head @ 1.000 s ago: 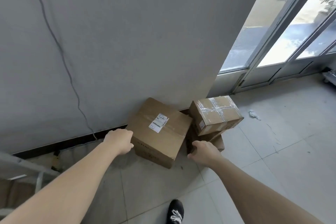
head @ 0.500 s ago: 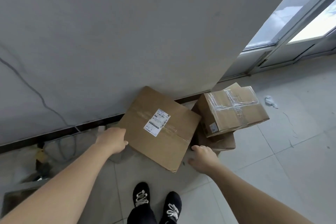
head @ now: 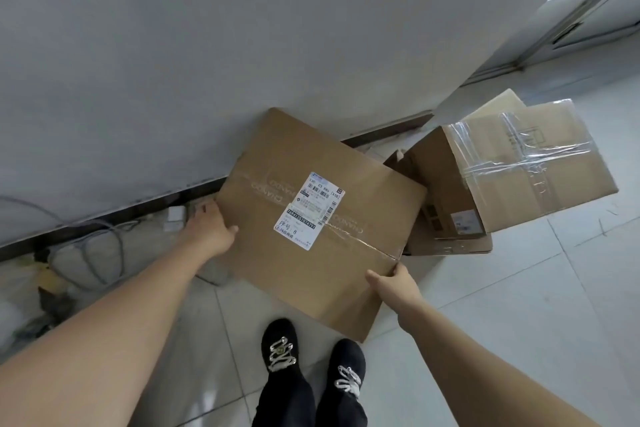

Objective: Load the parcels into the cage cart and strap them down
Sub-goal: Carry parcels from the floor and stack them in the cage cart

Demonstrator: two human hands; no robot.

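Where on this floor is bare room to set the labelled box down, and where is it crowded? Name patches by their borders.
Free: bare tiles right of the shoes, nearer than the taped box. Crowded: the wall foot at left, strewn with cables, and the narrow gap between labelled box and taped box.

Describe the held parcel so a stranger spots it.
At the base of the grey wall, the large flat brown cardboard box is held by the left hand and right hand. Its top bears a white barcode label; the neighbouring box has crossed clear tape.
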